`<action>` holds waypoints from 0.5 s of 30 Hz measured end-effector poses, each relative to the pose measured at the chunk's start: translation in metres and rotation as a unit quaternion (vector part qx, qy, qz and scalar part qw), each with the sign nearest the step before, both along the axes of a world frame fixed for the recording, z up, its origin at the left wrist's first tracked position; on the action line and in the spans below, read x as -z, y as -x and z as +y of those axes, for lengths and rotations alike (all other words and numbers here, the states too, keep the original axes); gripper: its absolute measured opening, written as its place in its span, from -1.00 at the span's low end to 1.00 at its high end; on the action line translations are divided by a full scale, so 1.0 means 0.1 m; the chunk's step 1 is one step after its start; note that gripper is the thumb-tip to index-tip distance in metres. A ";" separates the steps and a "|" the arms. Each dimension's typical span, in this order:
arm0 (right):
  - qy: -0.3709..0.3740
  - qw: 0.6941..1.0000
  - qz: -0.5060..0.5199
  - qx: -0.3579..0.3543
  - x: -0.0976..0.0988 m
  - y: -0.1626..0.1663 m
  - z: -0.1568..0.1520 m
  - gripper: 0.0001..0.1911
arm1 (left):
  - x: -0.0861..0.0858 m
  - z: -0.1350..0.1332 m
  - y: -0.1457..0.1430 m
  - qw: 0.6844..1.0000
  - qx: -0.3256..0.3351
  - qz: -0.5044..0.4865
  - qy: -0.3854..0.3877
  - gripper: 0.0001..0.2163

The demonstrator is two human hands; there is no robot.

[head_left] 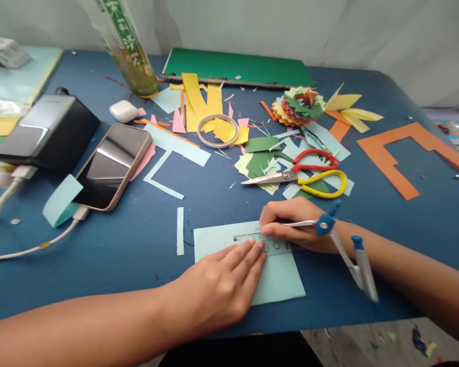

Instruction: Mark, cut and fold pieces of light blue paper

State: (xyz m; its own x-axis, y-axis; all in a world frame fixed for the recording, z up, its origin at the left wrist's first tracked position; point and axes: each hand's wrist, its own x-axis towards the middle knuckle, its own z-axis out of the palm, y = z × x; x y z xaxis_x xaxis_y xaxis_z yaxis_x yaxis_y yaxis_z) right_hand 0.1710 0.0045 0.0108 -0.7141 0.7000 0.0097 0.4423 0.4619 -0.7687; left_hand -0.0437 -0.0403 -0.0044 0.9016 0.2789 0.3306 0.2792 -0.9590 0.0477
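My left hand [222,285] lies flat, fingers stretched, pressing a clear ruler [265,243] onto a pale blue sheet of paper [279,280] near the table's front edge. My right hand [290,221] is closed on a drawing compass [340,244] with a blue hinge. One metal leg points left to the ruler's upper edge, while the other leg sticks out to the right over my wrist.
Red and yellow scissors [306,176] lie just behind the hands among paper scraps. A tape ring [217,130], a folded paper rosette [298,106], an orange cut-out [401,158], a phone [110,165], a power bank [46,132] with cables, a bottle [128,51] and a green board [237,66] fill the blue table [130,244].
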 end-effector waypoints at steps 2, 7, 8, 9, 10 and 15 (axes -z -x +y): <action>-0.015 0.999 0.042 0.017 -0.02 -0.12 -0.05 -0.65 | -0.01 0.02 0.00 0.999 0.016 -0.013 0.026 -0.71; -0.112 0.993 -0.013 0.030 -0.01 -0.35 -0.27 -0.63 | -0.14 0.11 -0.03 0.987 -0.101 -0.011 0.123 -0.76; -0.133 0.990 -0.037 0.027 0.01 -0.37 -0.31 -0.67 | -0.19 0.14 -0.03 0.981 -0.142 0.009 0.129 -0.70; -0.152 0.986 -0.057 0.025 0.03 -0.38 -0.36 -0.70 | -0.23 0.16 -0.03 0.974 -0.175 0.036 0.139 -0.63; -0.166 0.983 -0.070 0.025 0.05 -0.38 -0.40 -0.74 | -0.28 0.19 -0.03 0.965 -0.201 0.068 0.153 -0.56; -0.153 0.984 -0.079 0.047 0.07 -0.43 -0.50 -0.86 | -0.47 0.30 -0.01 0.898 -0.279 0.208 0.271 -0.69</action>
State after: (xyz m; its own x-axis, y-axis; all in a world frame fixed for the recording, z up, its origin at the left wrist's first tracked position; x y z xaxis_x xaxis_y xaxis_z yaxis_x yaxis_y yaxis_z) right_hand 0.2136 -0.0450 0.0036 -0.6552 0.7450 0.1248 0.5975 0.6122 -0.5179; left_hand -0.0422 -0.0099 0.0428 0.5855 0.7440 -0.3221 0.8106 -0.5319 0.2449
